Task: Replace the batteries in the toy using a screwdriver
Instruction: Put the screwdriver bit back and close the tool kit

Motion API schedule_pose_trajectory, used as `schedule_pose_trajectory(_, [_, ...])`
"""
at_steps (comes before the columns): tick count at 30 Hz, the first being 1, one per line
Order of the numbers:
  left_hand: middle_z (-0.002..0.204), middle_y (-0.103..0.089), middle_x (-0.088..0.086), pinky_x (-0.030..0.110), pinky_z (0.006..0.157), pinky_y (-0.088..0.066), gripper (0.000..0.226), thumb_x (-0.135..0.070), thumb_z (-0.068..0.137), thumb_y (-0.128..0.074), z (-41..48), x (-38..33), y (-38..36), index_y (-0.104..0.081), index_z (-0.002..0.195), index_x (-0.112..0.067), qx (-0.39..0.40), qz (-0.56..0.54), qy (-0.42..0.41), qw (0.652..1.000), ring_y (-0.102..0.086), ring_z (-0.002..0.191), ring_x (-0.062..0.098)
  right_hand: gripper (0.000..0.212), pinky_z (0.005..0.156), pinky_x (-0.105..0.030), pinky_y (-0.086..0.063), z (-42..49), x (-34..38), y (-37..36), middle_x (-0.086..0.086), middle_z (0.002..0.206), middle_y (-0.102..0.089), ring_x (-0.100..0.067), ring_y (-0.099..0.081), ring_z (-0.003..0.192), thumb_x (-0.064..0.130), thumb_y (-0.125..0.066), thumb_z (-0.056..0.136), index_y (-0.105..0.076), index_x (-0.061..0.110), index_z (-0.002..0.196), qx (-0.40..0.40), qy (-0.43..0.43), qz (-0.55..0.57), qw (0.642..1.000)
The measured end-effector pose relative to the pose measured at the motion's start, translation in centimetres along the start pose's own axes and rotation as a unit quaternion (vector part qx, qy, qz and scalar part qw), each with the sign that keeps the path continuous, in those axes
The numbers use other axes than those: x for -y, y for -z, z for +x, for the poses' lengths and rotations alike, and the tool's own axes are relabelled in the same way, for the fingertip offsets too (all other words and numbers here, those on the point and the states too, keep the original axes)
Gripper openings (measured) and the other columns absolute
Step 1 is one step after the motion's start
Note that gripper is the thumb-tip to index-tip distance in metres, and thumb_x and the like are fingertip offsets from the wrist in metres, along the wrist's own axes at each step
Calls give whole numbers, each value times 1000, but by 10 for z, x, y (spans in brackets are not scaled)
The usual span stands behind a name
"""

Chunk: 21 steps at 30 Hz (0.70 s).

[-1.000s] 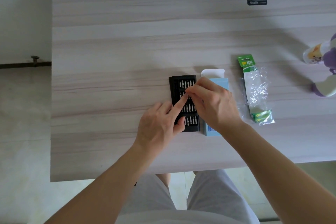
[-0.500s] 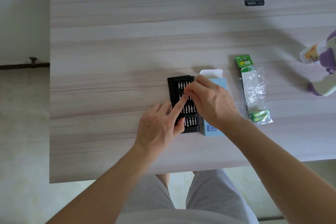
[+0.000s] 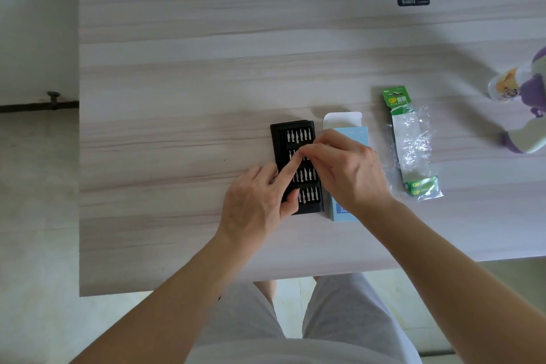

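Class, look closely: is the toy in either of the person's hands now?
No: the toy lies alone at the far right, while the left hand and right hand are both at the black bit case.

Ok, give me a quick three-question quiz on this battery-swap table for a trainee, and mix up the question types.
1. True or false: the toy lies at the right side of the table, with neither hand on it.
2. What lies between the black bit case and the battery pack? A) a blue box B) a phone C) scissors
3. Fill in: the ___ hand's straight index finger reaches across the rows of bits.
Key: 1 true; 2 A; 3 left hand.
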<state>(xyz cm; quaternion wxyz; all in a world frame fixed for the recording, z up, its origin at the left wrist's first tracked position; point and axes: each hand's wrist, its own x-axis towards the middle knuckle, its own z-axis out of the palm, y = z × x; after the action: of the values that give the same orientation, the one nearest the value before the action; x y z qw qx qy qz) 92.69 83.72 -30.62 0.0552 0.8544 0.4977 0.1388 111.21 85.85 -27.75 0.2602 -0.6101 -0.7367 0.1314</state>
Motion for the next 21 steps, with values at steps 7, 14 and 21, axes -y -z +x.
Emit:
schedule_pose_trajectory(7, [74, -53, -1, 35, 53, -44, 53, -35, 92, -50, 0, 1, -2, -55, 143, -22, -2, -8, 1, 1000, -51, 64, 21, 15, 43, -30, -46, 2, -1, 0, 3, 84, -69, -24, -62, 60, 11, -64, 92, -78, 18, 91, 8, 19, -3, 1000])
schedule_pose_trajectory(14, [75, -53, 0, 35, 52, -44, 53, -35, 91, -51, 1, 2, 0, -56, 142, -20, -6, -6, -5, 1000, -51, 64, 21, 15, 40, -29, -45, 3, 1, 0, 1, 83, -68, -26, -60, 54, 7, -65, 89, -76, 17, 90, 18, 33, -31, 999])
schedule_pose_trajectory(21, [72, -54, -1, 33, 49, -43, 52, -35, 90, -52, 1, 0, 0, -59, 139, -20, -16, -14, -10, 1000, -51, 62, 21, 15, 38, -32, -44, 4, 5, 0, 1, 83, -65, -29, -56, 53, 8, -62, 88, -73, 18, 91, 41, 19, -48, 998])
